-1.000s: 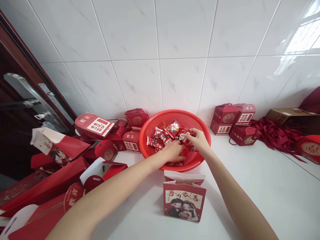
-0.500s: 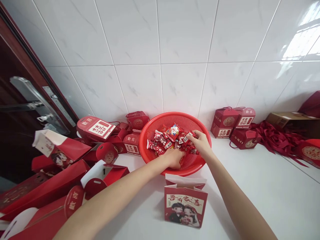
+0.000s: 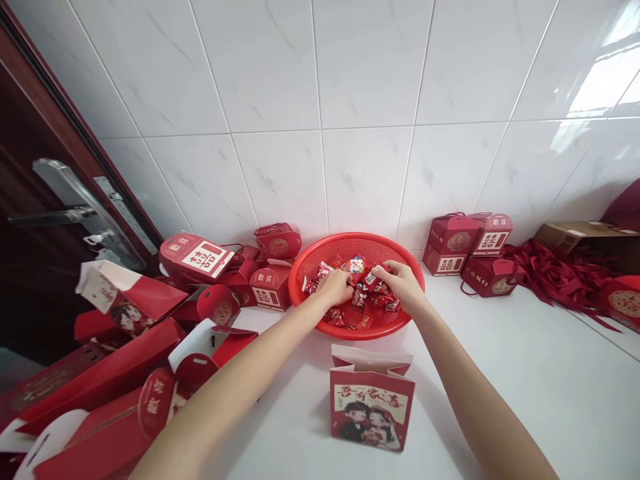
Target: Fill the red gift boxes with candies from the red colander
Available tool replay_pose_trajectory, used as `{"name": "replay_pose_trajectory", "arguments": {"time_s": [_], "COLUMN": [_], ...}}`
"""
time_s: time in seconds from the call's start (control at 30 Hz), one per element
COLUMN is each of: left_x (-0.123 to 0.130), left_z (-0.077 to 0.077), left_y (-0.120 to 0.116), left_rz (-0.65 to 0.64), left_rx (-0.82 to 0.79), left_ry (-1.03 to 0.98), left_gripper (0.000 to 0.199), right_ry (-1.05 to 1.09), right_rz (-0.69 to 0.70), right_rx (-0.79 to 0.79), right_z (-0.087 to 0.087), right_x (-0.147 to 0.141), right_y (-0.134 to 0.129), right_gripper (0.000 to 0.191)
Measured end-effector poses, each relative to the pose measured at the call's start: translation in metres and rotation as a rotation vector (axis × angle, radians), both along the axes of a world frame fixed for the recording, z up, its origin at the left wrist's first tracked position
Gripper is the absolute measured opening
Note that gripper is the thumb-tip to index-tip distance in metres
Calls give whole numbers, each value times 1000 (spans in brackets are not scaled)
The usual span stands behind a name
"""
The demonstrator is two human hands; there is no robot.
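Note:
Wrapped red candies [image 3: 359, 297] lie in a red plastic basket [image 3: 367, 333] by the tiled wall. My left hand [image 3: 334, 288] is over the candies on the left side of the basket, its fingers curled down; what they hold, if anything, is hidden. At the basket's right side my right hand [image 3: 403, 285] pinches a small wrapped candy [image 3: 376, 272] between thumb and fingers. In front of the basket stands an upright red paper box [image 3: 371, 410] with a cartoon couple on its face and its top open.
Red boxes [image 3: 115, 400], many of them open, are heaped at the left beside a dark door [image 3: 30, 267]. Closed red boxes [image 3: 453, 233] stand at the right near dark red ribbons [image 3: 555, 273] and a cardboard box [image 3: 575, 237].
My left hand has moved up and left, away from the basket's near side. The basket has shifted slightly to the right. My right hand has stayed nearly in place.

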State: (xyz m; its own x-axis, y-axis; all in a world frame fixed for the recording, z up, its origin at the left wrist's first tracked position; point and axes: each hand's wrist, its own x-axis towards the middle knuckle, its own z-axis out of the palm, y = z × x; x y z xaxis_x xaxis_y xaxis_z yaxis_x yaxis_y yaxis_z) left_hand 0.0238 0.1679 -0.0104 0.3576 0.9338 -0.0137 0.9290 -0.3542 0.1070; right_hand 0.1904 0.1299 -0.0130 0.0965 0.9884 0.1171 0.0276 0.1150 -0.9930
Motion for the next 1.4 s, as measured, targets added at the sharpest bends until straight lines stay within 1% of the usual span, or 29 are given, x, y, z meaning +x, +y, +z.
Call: {"name": "replay_pose_trajectory", "arguments": {"time_s": [0.17,0.37,0.43,0.57,0.67,0.77,0.83,0.87,0.97,1.03,1.13,1.23,1.4], "left_x": [8,9,8,4,2,-2,-6,-8,-13,-14,-14,-13,-12], "left_z": [-5,-5,-5,-10,-16,-19,-19,-18,-12,-9,-7,-9,-7], "left_y": [0,2,4,9,15,22,27,29,34,35,35,36,32], "left_rz": [-81,-75,-78,-81,-73,-70,-81,-90,-135,-181,-240,-252,-276], "left_rx": [-64,-142,-148,-140,-132,-108,-84,-71,-40,-33,-50,-83,-126], "left_ry": [77,160,154,80,-10,-146,-265,-330,-535,-673,-851,-975,-1097], "left_gripper": [34,24,21,13,6,10,16,19,25,27,26,22,33], "right_ry": [46,67,27,-122,-171,-170,-67,25,290,374,438,481,435], "right_rz": [43,27,51,149,194,175,144,144,204,242,252,242,163], "right_rx": [3,-13,-18,-51,-67,-55,-57,-74,-151,-175,-145,-113,-149], "right_z": [-2,1,2,0,-3,-3,-1,1,4,6,5,4,2], "right_x": [3,2,2,3,2,1,2,3,8,11,12,12,9], "right_y": [1,0,0,1,2,3,4,5,6,7,8,8,9], "right_gripper": [36,29,25,15,15,8,13,16,24,30,31,29,26]}}
